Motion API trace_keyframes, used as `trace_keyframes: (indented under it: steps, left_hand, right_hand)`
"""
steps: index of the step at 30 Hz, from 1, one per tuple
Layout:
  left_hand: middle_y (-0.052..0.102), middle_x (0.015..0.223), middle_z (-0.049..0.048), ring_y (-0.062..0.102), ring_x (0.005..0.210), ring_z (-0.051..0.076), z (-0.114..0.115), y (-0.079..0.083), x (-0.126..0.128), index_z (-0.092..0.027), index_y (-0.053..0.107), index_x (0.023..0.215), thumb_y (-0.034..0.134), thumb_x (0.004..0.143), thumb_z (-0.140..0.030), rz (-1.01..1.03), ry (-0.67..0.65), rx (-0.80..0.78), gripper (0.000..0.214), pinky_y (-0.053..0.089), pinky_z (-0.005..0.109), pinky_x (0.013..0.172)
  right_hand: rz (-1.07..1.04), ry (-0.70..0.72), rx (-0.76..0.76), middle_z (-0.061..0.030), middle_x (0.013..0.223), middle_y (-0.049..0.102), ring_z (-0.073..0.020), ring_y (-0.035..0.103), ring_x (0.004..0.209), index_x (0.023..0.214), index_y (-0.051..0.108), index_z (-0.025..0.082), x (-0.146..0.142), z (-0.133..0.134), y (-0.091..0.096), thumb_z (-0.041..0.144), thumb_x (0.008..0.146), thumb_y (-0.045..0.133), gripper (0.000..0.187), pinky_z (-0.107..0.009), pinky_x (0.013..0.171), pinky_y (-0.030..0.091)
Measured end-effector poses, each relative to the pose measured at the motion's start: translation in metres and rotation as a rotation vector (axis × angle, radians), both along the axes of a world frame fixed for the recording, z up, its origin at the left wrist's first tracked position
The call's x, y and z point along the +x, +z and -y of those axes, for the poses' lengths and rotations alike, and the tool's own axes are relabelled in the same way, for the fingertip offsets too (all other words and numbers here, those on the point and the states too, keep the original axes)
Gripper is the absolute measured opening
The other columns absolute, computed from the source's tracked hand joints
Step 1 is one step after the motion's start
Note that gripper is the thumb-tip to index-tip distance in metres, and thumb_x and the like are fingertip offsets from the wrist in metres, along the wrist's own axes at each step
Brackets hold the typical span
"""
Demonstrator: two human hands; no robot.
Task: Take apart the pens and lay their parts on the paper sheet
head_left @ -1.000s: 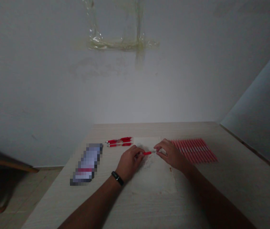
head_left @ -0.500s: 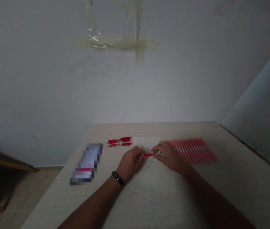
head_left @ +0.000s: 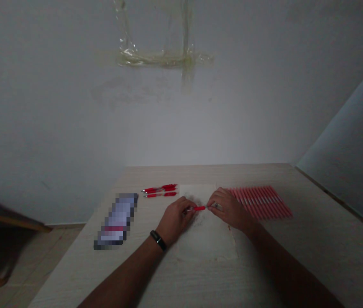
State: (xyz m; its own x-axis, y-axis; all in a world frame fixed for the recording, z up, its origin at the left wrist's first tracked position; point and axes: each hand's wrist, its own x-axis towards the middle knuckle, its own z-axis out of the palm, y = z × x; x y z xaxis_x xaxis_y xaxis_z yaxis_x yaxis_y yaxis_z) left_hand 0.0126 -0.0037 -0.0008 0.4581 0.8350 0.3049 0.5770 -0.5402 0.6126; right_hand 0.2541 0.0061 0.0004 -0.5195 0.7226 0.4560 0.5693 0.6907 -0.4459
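Observation:
Over the pale sheet (head_left: 205, 246), my left hand (head_left: 178, 216) grips a red pen (head_left: 199, 208) that lies level and points right. My right hand (head_left: 231, 209) is at the pen's right end, thumb and fingertips pinched together. A small silvery piece (head_left: 215, 205) shows between its fingers; whether it is joined to the pen I cannot tell. Red pens with silvery tips (head_left: 160, 194) lie beyond my left hand. Just past my right hand is a neat slanted row of slim red sticks with pale bands (head_left: 264, 201), partly covered by that hand.
A phone-shaped, pixelated object (head_left: 117, 220) lies on the left of the wooden table (head_left: 155, 273). The wall (head_left: 207, 128) rises at the table's back edge. Dark furniture (head_left: 1, 239) stands on the floor at the left.
My right hand has moved slightly right, and its fingers have closed into a tighter pinch at the pen's end. My left hand and the pen stay in place.

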Motion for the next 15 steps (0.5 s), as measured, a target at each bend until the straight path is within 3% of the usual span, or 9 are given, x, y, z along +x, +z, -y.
trace_keyframes:
  steps: [8, 15]
  left_hand:
    - [0.063, 0.09, 0.004, 0.058, 0.081, 0.017, -0.003, -0.004, -0.002, -0.021, 0.068, 0.098, 0.058, 0.09, -0.02, -0.038, 0.039, 0.011, 0.013, 0.043, 0.027, 0.072]
    - [0.063, 0.087, 0.0044, 0.057, 0.08, 0.018, -0.004, -0.004, -0.003, -0.02, 0.067, 0.095, 0.057, 0.089, -0.02, -0.08, 0.065, -0.002, 0.012, 0.042, 0.028, 0.07]
  right_hand:
    - [0.102, -0.088, -0.017, -0.0052, 0.095, 0.067, -0.0242, 0.056, 0.098, 0.095, 0.066, 0.021, 0.013, -0.006, -0.005, 0.016, 0.082, 0.073, 0.015, -0.039, 0.088, 0.042]
    - [0.218, -0.196, -0.026, -0.004, 0.081, 0.063, -0.0221, 0.055, 0.085, 0.08, 0.064, 0.019, 0.022, -0.014, -0.016, 0.009, 0.081, 0.068, 0.011, -0.036, 0.08, 0.041]
